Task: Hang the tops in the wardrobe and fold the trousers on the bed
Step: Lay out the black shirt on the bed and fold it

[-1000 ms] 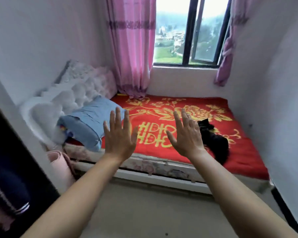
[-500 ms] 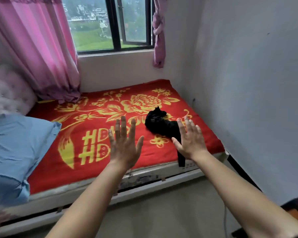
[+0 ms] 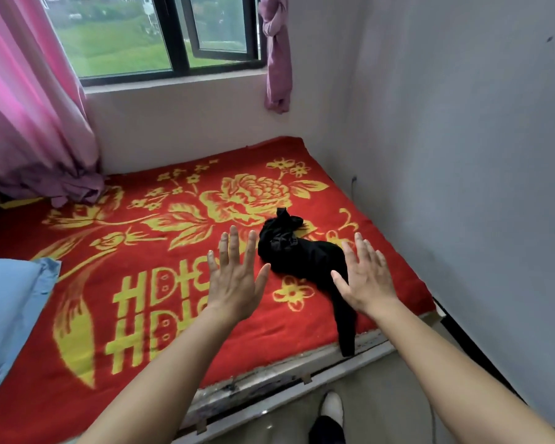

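Pictured from a head-worn camera: two bare forearms (image 3: 161, 363), uncovered from the wrists down to the frame's lower edge. Ended in a bare left hand (image 3: 234, 283) and a bare right hand (image 3: 366, 283), each with long, slim fingers (image 3: 233, 248) and faint knuckle creases; nails too blurred to make out. Wore a white shoe (image 3: 333, 406) with a rounded toe, glimpsed low in the frame, and what looked like a dark trouser leg (image 3: 327, 431) gathered just behind it.
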Tool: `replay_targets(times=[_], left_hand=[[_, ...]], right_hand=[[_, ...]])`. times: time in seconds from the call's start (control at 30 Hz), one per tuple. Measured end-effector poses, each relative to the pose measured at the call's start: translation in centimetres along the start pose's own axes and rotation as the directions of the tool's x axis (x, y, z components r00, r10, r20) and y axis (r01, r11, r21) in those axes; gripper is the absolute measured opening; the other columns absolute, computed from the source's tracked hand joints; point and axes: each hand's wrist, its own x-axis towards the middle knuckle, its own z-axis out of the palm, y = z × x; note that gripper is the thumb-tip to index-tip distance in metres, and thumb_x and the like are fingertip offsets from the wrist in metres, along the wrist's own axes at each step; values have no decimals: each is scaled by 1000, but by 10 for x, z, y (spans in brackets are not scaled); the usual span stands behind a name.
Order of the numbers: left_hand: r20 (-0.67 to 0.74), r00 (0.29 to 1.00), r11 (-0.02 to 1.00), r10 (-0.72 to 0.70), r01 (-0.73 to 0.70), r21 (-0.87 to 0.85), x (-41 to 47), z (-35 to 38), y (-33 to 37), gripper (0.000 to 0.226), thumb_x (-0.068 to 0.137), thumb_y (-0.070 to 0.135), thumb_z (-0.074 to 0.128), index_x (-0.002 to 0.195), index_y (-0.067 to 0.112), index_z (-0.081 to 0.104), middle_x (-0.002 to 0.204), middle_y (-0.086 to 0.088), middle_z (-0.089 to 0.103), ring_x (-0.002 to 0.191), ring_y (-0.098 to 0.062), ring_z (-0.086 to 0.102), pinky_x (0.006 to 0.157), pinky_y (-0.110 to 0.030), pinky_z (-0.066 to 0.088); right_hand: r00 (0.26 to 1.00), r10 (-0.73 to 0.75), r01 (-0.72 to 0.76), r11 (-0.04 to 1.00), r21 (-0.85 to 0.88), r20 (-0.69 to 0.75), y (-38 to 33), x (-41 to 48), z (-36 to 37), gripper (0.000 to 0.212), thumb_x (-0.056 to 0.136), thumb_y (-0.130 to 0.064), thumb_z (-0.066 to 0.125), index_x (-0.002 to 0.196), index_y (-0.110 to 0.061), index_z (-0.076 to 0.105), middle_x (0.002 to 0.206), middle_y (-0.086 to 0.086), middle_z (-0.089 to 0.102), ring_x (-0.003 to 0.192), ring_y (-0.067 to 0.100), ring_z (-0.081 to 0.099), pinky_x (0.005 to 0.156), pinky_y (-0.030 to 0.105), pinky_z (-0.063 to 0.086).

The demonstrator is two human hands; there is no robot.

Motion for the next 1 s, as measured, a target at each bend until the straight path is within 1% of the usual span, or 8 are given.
replay_targets(times=[0.17, 0.37, 0.53, 0.7, 0.8, 0.83, 0.9, 1.0], left_hand=[[95, 993, 998, -66, 64, 26, 93, 59, -3, 80, 88, 68, -1, 157, 30, -13, 163, -8, -22, 151, -27, -17, 120, -56, 4], [209, 952, 975, -223, 223, 26, 199, 125, -5, 74, 100, 59, 24, 157, 28, -13, 164, -9, -18, 152, -27, -13, 122, -52, 7], [280, 915, 953, -291, 303, -2, 262, 196, -4, 73, 101, 56, 26, 157, 27, -11, 165, -11, -12, 153, -27, -8, 123, -50, 11], [313, 926, 969, -213, 240, -51, 303, 287, -7, 72, 101, 52, 35, 159, 25, 4, 165, -15, -1, 153, -31, 3, 121, -50, 19], [326, 938, 986, -116, 148, -75, 322, 352, -5, 72, 99, 52, 41, 159, 21, 14, 164, -18, 7, 151, -35, 12, 116, -53, 30], [349, 932, 990, -93, 122, -64, 326, 372, -4, 74, 98, 54, 43, 159, 21, 14, 164, -17, 8, 151, -35, 12, 115, -53, 31], [403, 913, 996, -70, 83, -15, 334, 406, 0, 79, 96, 57, 46, 159, 22, 11, 164, -14, 12, 151, -33, 14, 113, -51, 33], [450, 889, 997, -83, 73, 40, 340, 434, 2, 70, 95, 41, 54, 155, 20, 24, 142, -9, 48, 136, -29, 37, 101, -43, 41]], right_hand=[[994, -7, 4, 1000, 27, 111, 24, 117, 55, 73, 100, -54, 38, 159, -19, 13, 167, 15, -2, 154, 31, 5, 124, 46, 10], [948, -73, 65, 997, 35, 310, 53, 250, 115, 70, 103, -50, 35, 159, -16, 12, 167, 16, 0, 154, 31, 3, 125, 47, 9], [912, -89, 84, 996, 29, 400, 68, 327, 182, 68, 104, -48, 34, 159, -15, 12, 167, 16, 2, 154, 31, 5, 124, 46, 10], [882, -40, 19, 999, 49, 470, 80, 350, 270, 69, 103, -45, 39, 160, -20, 10, 167, 16, 2, 154, 32, 7, 123, 46, 14], [837, 43, -65, 998, 22, 545, 96, 341, 325, 77, 102, -44, 45, 160, -26, -2, 166, 17, 2, 151, 36, 16, 120, 48, 25], [799, 73, -91, 996, -1, 596, 103, 333, 342, 81, 102, -43, 46, 160, -29, -8, 165, 18, 6, 146, 38, 26, 115, 48, 32], [712, 111, -156, 988, 2, 693, 111, 310, 368, 85, 102, -38, 48, 156, -36, -18, 148, 18, 36, 124, 38, 52, 98, 46, 47], [701, 109, -240, 967, 90, 705, 104, 283, 388, 79, 101, -37, 46, 157, -41, -10, 115, 9, 55, 105, 37, 61, 87, 45, 49]])
